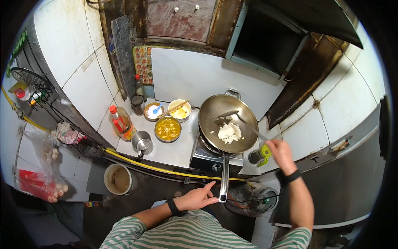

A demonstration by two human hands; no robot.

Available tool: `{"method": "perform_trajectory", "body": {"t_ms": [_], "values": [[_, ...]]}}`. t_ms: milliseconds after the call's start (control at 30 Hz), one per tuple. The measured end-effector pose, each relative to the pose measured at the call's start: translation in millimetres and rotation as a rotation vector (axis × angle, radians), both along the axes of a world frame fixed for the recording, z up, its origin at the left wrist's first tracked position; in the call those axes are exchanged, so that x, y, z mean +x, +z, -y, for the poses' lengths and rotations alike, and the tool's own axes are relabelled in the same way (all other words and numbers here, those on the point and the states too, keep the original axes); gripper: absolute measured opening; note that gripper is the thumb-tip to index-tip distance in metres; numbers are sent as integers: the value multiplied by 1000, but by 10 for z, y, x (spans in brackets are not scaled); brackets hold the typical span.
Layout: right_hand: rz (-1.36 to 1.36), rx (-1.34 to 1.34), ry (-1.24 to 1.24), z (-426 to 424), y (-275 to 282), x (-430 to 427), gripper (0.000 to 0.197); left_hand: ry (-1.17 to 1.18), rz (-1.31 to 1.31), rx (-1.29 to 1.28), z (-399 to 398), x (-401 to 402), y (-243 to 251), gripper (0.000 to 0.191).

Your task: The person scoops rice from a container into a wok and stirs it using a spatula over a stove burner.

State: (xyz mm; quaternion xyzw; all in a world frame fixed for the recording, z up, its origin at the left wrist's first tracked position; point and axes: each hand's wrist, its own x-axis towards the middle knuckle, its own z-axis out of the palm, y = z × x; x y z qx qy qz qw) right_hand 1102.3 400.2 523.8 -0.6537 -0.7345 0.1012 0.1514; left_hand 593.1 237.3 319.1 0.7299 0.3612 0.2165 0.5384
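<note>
My right hand (281, 155) grips the handle of a metal spatula (228, 114), whose blade is inside a wide metal wok (208, 124). A white, crumbly clump of food (229, 133) lies on the wok's bottom, with small bits around it. The wok rests on a gas stove (199, 157). By the end of the wok's long metal handle (224, 177) is my left hand (199, 198), fingers apart, its thumb at the handle's tip; it does not grip it. A green-lidded glass jar (259, 155) stands beneath my right hand, right of the stove.
Left of the stove stand a bowl of yellow, egg-like mixture (168, 129), a bowl with chopsticks (183, 116), a bowl of white powder (151, 111), a metal mug (141, 143) and an oil bottle (122, 124). A yellow hose (174, 174) crosses the counter's front, above a gas cylinder (248, 202).
</note>
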Motion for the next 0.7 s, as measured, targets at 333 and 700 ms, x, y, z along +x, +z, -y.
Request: {"method": "perform_trajectory", "body": {"t_ms": [333,700], "values": [[426,-189,298,-1183,831,-344,43,63,-63,-248,-65,187,255,136],[683,-187,632,-1518,1160,-1957,39,412,-87,-269,282,84,237,122]]}}
